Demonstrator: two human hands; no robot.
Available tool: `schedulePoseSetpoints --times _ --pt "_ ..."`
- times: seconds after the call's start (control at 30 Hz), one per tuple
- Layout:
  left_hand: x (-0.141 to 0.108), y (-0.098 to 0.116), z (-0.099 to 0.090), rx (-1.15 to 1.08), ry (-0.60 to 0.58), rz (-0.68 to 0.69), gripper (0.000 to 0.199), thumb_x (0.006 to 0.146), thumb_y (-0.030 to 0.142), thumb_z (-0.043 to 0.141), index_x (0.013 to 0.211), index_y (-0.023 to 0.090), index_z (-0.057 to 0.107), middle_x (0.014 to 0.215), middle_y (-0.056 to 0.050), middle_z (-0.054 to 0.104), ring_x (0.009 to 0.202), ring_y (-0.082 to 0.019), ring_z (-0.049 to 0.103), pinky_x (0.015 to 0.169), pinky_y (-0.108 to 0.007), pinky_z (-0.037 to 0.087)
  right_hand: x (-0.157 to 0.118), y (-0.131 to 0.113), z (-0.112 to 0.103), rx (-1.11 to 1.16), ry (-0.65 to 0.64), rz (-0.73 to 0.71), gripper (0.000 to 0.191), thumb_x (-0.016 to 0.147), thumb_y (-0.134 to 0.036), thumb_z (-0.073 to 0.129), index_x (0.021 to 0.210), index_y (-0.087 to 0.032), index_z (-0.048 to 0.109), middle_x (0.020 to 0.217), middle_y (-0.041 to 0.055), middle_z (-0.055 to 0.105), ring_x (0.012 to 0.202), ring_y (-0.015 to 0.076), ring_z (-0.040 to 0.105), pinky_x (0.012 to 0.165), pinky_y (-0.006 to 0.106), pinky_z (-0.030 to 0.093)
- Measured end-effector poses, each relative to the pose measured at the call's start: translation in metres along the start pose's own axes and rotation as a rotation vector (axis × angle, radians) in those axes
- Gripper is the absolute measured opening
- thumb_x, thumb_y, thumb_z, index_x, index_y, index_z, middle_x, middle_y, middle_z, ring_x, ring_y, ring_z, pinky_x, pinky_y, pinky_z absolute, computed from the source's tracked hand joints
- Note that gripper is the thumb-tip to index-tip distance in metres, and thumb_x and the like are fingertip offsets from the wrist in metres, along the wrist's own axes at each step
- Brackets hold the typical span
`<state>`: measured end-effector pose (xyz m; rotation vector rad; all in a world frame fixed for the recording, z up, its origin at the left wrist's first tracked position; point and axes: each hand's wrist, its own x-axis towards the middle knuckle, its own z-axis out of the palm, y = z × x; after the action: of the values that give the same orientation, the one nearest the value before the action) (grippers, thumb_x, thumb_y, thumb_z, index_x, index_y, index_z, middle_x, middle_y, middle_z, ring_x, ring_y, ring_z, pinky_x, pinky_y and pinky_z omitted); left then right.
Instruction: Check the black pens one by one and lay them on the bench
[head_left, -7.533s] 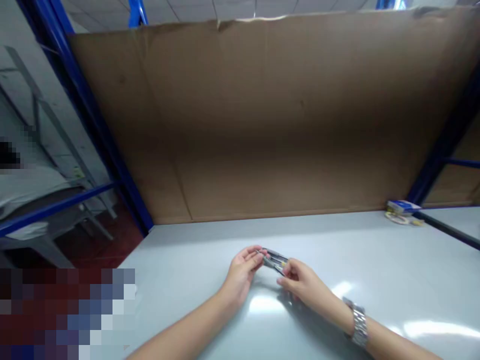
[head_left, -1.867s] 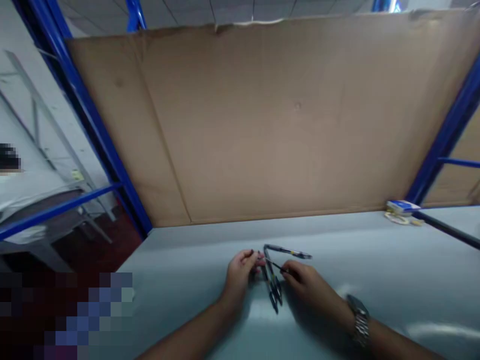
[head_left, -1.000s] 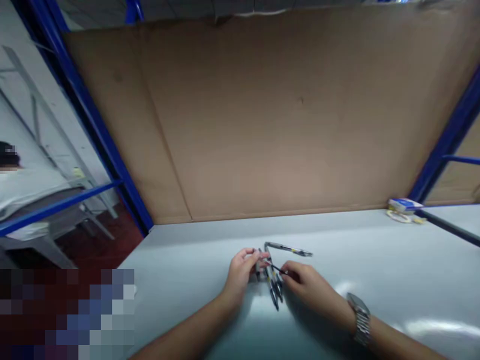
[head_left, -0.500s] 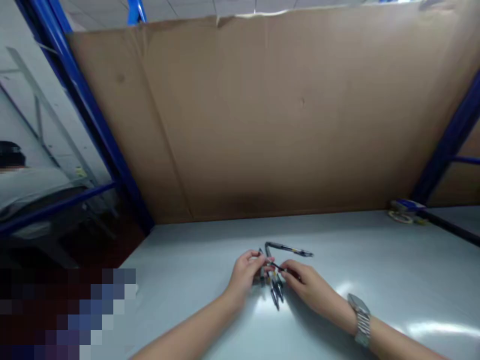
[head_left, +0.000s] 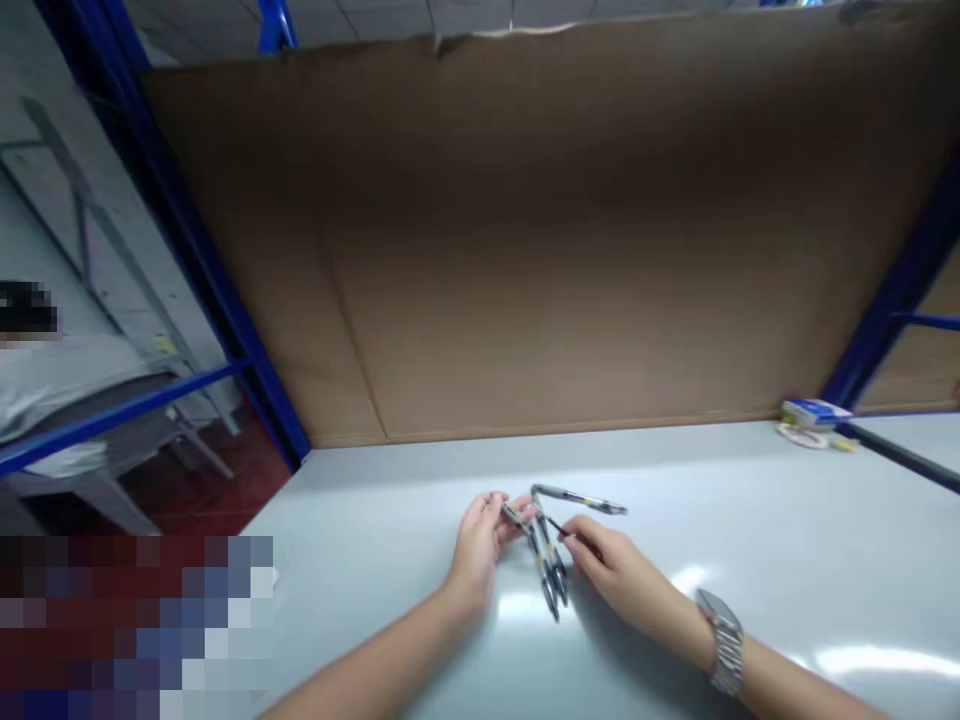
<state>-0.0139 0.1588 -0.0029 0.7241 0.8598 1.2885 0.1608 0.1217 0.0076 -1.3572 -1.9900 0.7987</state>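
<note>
Black-and-clear pens lie together on the grey table [head_left: 360, 560], in front of and between my hands. Two of these pens [head_left: 551, 575] point towards me, their near ends side by side. Another pen [head_left: 581, 498] lies crosswise behind them, its left end near the tip of a further piece that slants down towards my hands. My left hand [head_left: 478, 550] is closed at thumb and forefinger on a pen [head_left: 514, 515], the other fingers loosely curled. My right hand [head_left: 611, 565] pinches a thin dark stick-like pen part [head_left: 556, 526]; its rear is hidden in the fingers.
A tall cardboard panel [head_left: 562, 280] stands along the table's back edge, between blue metal posts [head_left: 217, 290]. At the back right are a small blue-and-white box [head_left: 816, 411] and a roll of tape [head_left: 801, 436]. A seated person [head_left: 67, 380] is at far left.
My left hand has shifted slightly left and turned, and the dark pen piece that hung below its fingers now tilts up at the fingertips. My right hand has hardly moved.
</note>
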Motion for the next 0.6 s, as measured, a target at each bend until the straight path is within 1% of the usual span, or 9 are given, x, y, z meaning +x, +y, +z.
schedulePoseSetpoints --times 0.07,0.13,0.27,0.43,0.6 --pt "0.0009 0.0015 -0.0005 -0.053 0.051 0.027 0.024 0.075 0.036 0.061 0.079 0.019 0.045 0.092 -0.011 0.070 0.086 -0.023 0.067 0.082 -0.035 0.048 -0.0012 -0.0002 -0.0003 -0.029 -0.025 0.002 0.023 0.088 -0.032 0.038 0.084 -0.018 0.056 0.069 0.0018 0.060 0.063 0.0150 0.052 0.059 0.025 0.036" --pt "0.0011 0.0026 -0.0006 -0.072 0.075 0.035 0.023 0.076 0.034 0.060 0.077 0.019 0.043 0.093 -0.011 0.070 0.089 -0.024 0.067 0.083 -0.036 0.047 -0.0019 -0.0005 0.0000 -0.049 -0.039 0.002 0.022 0.087 -0.030 0.040 0.083 -0.018 0.058 0.069 0.0018 0.060 0.062 0.0148 0.052 0.058 0.025 0.035" --pt "0.0009 0.0023 -0.0008 -0.046 0.078 0.016 0.023 0.076 0.033 0.061 0.077 0.019 0.043 0.093 -0.013 0.070 0.085 -0.023 0.067 0.079 -0.035 0.048 -0.0024 -0.0020 0.0007 -0.068 -0.043 0.003 0.022 0.086 -0.030 0.041 0.082 -0.017 0.059 0.069 0.0022 0.061 0.062 0.0146 0.052 0.058 0.025 0.035" --pt "0.0010 0.0014 -0.0014 -0.037 0.088 0.024 0.020 0.079 0.033 0.057 0.078 0.020 0.041 0.092 -0.011 0.071 0.086 -0.023 0.067 0.077 -0.032 0.047 -0.0028 -0.0022 0.0006 -0.067 -0.043 0.004 0.023 0.087 -0.030 0.040 0.084 -0.017 0.059 0.069 0.0023 0.062 0.062 0.0147 0.053 0.058 0.025 0.035" --pt "0.0007 0.0005 -0.0009 -0.022 0.078 0.015 0.025 0.076 0.035 0.060 0.080 0.019 0.042 0.091 -0.013 0.071 0.083 -0.023 0.068 0.079 -0.034 0.047 -0.0017 -0.0012 0.0004 -0.090 -0.043 -0.009 0.022 0.086 -0.029 0.041 0.084 -0.018 0.060 0.071 0.0022 0.062 0.064 0.0147 0.053 0.059 0.025 0.035"
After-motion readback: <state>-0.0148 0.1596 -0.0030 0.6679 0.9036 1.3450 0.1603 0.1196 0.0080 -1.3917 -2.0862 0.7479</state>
